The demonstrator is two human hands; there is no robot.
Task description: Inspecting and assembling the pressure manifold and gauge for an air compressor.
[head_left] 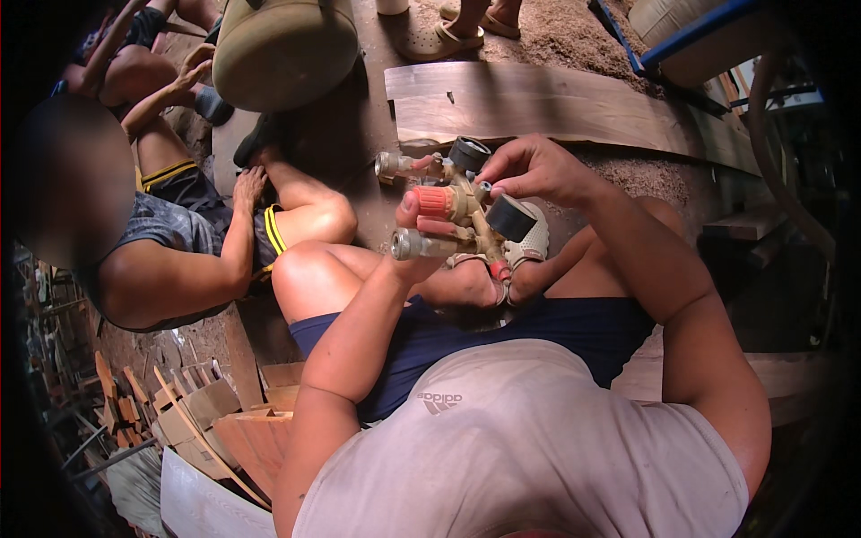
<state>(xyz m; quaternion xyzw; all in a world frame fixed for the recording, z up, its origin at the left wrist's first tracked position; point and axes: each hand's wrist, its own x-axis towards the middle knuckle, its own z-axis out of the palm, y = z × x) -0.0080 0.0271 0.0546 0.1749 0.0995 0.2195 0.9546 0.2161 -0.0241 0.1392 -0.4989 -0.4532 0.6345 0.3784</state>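
Note:
Above my knees I hold an air pressure regulator (459, 204), a brass manifold with a red knob, red-handled valves, quick couplers on its left side and two black-rimmed gauges. My left hand (414, 260) is closed round it from below and the left, its thumb beside the red knob (432, 203). At the manifold's right side, between the two gauges, my right hand (538, 175) pinches with thumb and forefinger at a small fitting (484, 188). Whether those fingertips grip the fitting or something smaller cannot be made out.
A person (179, 215) sits close on my left. Ahead stands a large rounded tan container (285, 58). A wide wooden board (556, 103) lies beyond my hands, with wood shavings (574, 36) behind it. Wood offcuts (202, 403) are piled at the lower left.

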